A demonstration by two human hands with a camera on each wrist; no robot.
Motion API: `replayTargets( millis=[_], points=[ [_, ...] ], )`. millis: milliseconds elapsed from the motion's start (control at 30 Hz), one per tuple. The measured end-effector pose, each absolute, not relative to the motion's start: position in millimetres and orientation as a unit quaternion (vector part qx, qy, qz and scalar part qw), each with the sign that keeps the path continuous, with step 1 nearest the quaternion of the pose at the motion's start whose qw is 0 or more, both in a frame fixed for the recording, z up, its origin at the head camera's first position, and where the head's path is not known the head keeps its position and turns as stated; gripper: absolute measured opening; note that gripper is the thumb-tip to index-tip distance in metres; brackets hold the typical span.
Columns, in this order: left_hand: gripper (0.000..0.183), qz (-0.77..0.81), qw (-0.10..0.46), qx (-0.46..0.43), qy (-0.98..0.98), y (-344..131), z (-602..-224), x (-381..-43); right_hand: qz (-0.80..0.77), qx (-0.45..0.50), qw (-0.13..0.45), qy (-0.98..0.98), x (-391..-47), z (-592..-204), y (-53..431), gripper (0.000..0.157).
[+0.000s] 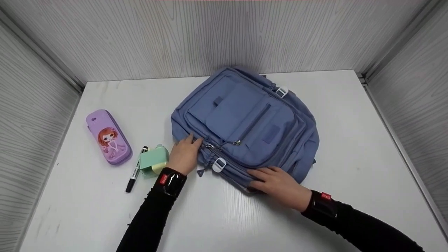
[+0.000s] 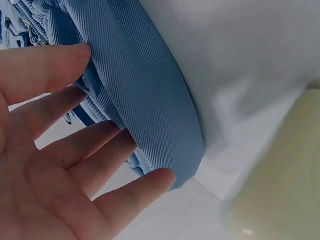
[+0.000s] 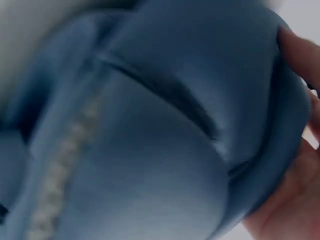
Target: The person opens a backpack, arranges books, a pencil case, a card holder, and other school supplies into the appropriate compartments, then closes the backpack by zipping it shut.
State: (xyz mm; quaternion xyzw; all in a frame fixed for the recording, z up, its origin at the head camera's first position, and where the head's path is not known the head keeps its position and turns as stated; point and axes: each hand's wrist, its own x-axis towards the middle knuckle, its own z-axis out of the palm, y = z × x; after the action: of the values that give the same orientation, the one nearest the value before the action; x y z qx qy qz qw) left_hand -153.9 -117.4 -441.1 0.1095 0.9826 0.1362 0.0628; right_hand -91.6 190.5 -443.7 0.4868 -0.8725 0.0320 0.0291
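One blue backpack (image 1: pixel 241 119), with both hands at it, lies pocket side up on the white tabletop (image 1: pixel 353 133), between the side edges and reaching to the far edge. We note the left hand (image 1: pixel 182 155) at the bag's left near side: fingers spread, thumb well apart, fingertips against the cloth rather than wrapped round it. We log the right hand (image 1: pixel 281 187) at the bag's near side, fingers laid over the cloth, thumb lower down; whether they pinch it we cannot tell, the right wrist view being blurred. Risks, as we judge them: a leftward swing of the left hand would clip the green box (image 1: pixel 154 161) just beside it, and the box could shove the marker (image 1: pixel 135 171) on its left flank, rolling it toward the purple pencil case (image 1: pixel 109 136) near the tabletop's left edge. Should the bag be dragged, the dangling triangular tag (image 1: pixel 200 173) or the white buckle (image 1: pixel 219 165) might snag on fingers; a hard tug at the zip pull (image 1: pixel 210 146) could bunch slack cloth into the teeth. Containers: the backpack's contents are out of our sight, and we cannot say whether load or padding gives it its bulk. Pencil case looks closed, contents hidden too. Green box shows a pale yellow lower part; lid, liner or something inside, we cannot make out. One pale yellow rounded shape (image 2: pixel 280 170) at the border of the left wrist view may be the same piece; we mark it unsure.
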Motion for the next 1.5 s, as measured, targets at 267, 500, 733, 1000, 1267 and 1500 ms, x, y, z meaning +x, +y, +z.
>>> replayTargets(
  millis=[267, 500, 733, 1000, 1267, 1500],
  points=[
    [0.042, 0.074, 0.033, 0.128, 0.989, -98, -444, -141, 0.071, 0.458, 0.01, -0.886, -112, -443, 219, 0.033],
    [0.042, 0.027, -0.027, 0.148, 0.988, -78, -447, -125, 0.099, 0.404, 0.005, -0.909, -130, -444, 243, 0.038],
    [0.041, -0.023, -0.082, 0.17, 0.982, -64, -458, -115, 0.067, 0.365, 0.035, -0.928, -133, -442, 245, 0.037],
    [0.042, -0.041, -0.09, 0.161, 0.982, -61, -463, -115, 0.013, 0.405, 0.105, -0.908, -106, -432, 183, 0.015],
    [0.046, -0.027, -0.091, 0.163, 0.982, -63, -465, -115, 0.002, 0.456, 0.075, -0.887, -94, -451, 122, 0.026],
    [0.041, -0.018, -0.118, 0.166, 0.979, -64, -464, -115, -0.025, 0.419, 0.081, -0.904, -93, -468, 108, 0.014]
  ],
)
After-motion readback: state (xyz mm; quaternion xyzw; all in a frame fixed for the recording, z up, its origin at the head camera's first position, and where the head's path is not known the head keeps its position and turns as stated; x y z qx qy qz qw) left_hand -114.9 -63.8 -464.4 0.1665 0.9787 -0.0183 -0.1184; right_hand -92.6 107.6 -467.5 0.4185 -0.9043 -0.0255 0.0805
